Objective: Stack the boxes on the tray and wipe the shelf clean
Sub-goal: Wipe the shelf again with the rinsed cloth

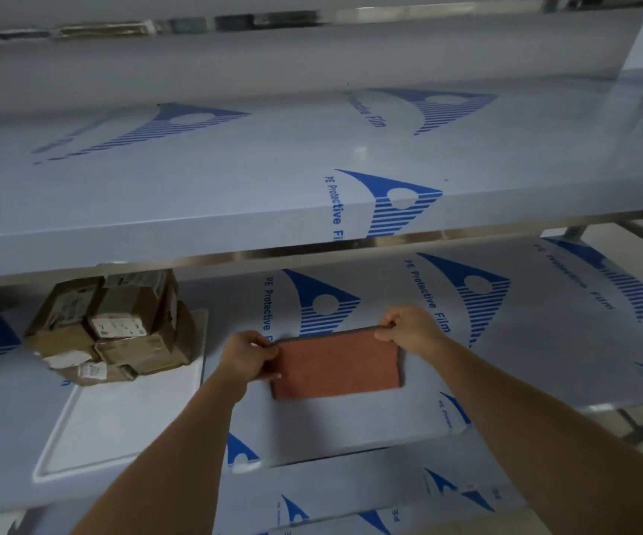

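Your left hand [248, 355] pinches the left edge of the reddish cloth [337, 362], and your right hand [408, 328] pinches its upper right corner, fingers curled over the dark trim, so the cloth is stretched flat between them over the film-covered shelf [505, 341]. To your left, the cardboard boxes [111, 330] are stacked together at the far end of the white tray [119, 438], which sits on that same shelf, just beside the cloth.
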